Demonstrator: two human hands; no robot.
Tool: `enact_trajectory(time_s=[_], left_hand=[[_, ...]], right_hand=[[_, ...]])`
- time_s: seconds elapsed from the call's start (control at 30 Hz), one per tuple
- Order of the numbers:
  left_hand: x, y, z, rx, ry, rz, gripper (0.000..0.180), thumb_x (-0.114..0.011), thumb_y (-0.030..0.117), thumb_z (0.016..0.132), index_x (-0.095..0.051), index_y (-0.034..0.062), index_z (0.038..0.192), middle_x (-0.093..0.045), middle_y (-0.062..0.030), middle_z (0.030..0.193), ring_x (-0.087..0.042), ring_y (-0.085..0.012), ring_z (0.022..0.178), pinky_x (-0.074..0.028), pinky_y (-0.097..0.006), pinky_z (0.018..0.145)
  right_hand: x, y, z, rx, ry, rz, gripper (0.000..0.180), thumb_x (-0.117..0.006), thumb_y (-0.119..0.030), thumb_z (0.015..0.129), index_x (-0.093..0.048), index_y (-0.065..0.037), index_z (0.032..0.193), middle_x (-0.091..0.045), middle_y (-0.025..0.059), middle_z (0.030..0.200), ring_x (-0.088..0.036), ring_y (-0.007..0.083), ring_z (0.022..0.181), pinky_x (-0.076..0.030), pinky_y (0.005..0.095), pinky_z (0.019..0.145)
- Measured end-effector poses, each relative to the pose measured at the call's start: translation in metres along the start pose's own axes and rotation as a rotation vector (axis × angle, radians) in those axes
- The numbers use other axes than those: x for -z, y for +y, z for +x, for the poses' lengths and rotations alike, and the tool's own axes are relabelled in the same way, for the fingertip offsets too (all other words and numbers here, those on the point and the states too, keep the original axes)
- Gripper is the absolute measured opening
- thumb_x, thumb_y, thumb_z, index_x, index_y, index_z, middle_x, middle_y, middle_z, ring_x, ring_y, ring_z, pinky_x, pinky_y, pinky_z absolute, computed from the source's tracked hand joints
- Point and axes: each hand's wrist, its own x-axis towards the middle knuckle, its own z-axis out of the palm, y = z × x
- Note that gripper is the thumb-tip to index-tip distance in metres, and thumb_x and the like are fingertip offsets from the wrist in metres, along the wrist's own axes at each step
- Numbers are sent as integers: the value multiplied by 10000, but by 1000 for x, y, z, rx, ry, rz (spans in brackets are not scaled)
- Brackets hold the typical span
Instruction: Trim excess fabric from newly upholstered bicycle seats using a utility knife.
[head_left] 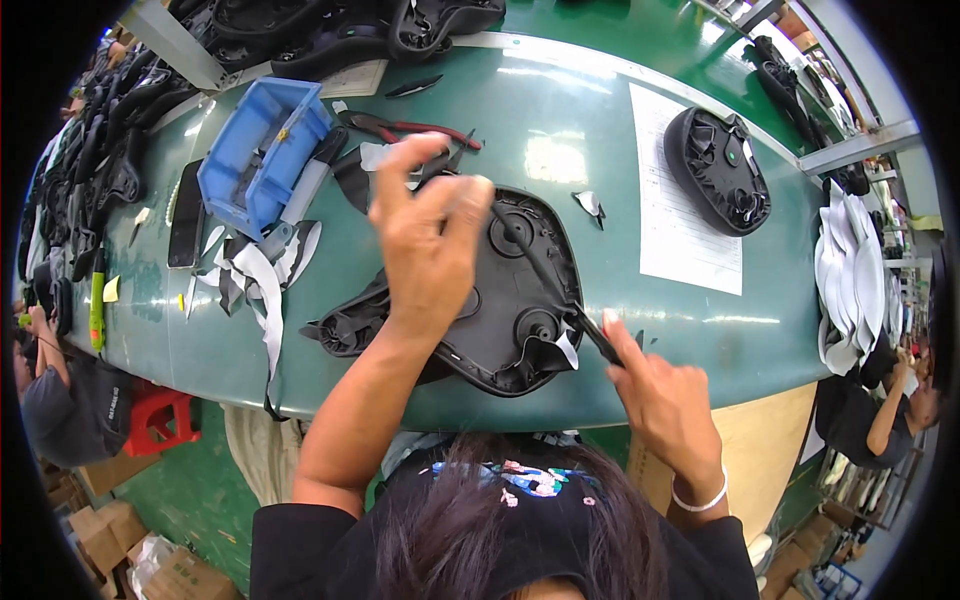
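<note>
A black saddle (488, 305) lies upside down on the green table, its ribbed underside and two round coil-like mounts facing up. My left hand (428, 240), slightly blurred, is raised over its far left part with fingers pinched. From those fingers a dark strip of cover material (535, 250) stretches across to the saddle's right edge. My right hand (662, 395) grips a slim black tool (598, 337), probably a knife, whose tip meets that edge. Close to the tip, a white-backed flap (566, 350) sticks up from the saddle's rim.
A blue bin (262, 160) stands at the left, with cut scraps (255, 275) before it. Red-handled pliers (400, 127) lie behind my left hand. A second black saddle (717, 170) rests on a paper sheet (690, 255) at right. More saddles (290, 30) crowd the far edge.
</note>
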Motion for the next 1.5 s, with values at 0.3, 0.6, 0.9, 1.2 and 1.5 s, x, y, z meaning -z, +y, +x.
enact_trajectory(time_s=[0.3, 0.6, 0.9, 1.2, 1.5], left_hand=[[45, 33, -37, 680, -34, -670, 276, -492, 236, 983, -596, -19, 1001, -638, -115, 1035, -565, -179, 1014, -380, -342, 983], [121, 5, 36, 398, -49, -931, 263, -520, 311, 952, -571, 65, 873, -502, -12, 694, -508, -130, 650, -444, -309, 636], [1, 23, 51, 523, -1264, -749, 295, -556, 295, 928, -574, 26, 810, -606, -70, 840, -577, -153, 771, -452, -284, 641], [35, 39, 70, 271, 552, -782, 373, -398, 330, 1005, -368, 115, 702, -338, 23, 589, -299, -72, 528, -234, -225, 483], [-2, -44, 29, 394, -1106, -233, 333, -646, 318, 862, -645, 20, 1011, -650, -95, 890, -597, -172, 845, -470, -297, 791]], right_hand=[[40, 52, 95, 340, -36, -149, 428, -599, -225, 854, -554, -247, 1279, -591, 99, 656, -575, 280, 583, -432, 384, 529], [26, 6, 27, 210, -96, -291, 572, -609, -235, 854, -416, -261, 1392, -517, 59, 587, -524, 240, 486, -362, 387, 465], [23, 25, 31, 234, -12, -203, 538, -595, -244, 869, -421, -229, 1378, -567, 95, 626, -539, 272, 474, -382, 407, 427], [-17, 2, -49, -139, 15, 325, 578, -598, -251, 879, -373, -121, 1395, -644, 176, 774, -601, 366, 593, -457, 412, 518], [-16, 104, -8, -561, 691, 962, 266, -694, -142, 805, -561, -43, 1013, -547, -11, 730, -500, 58, 563, -413, 212, 488]])
